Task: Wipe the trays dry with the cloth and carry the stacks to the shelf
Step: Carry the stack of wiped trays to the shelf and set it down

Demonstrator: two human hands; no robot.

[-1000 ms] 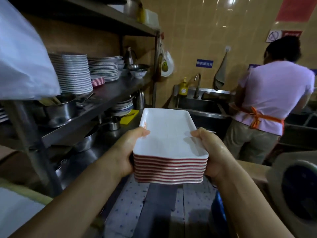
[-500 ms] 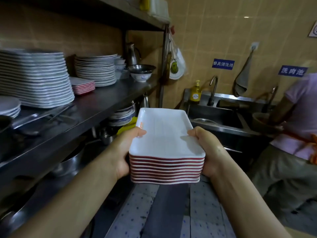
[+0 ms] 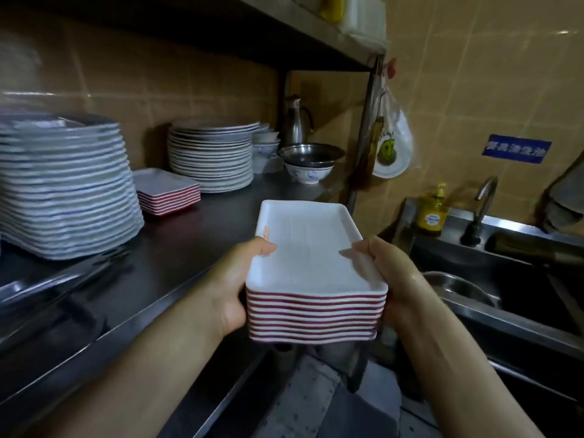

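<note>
Carried stack: we hold the stack of white rectangular trays with red undersides (image 3: pixel 311 279) above the front edge of the steel shelf (image 3: pixel 196 248).
Open room: bare shelf surface lies ahead, between us and the smaller stack of red-and-white trays (image 3: pixel 167 192) at the wall.
Left hand (image 3: pixel 235 286): thumb hooked over the top rim, gripping the stack's side.
Right hand (image 3: pixel 396 282): mirrors it, thumb on top.

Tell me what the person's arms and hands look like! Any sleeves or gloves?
No gloves and no sleeves in view. The left hand and right hand are bare, with no rings, watch or bracelets showing. The right hand looks a bit shiny, maybe wet.
</note>
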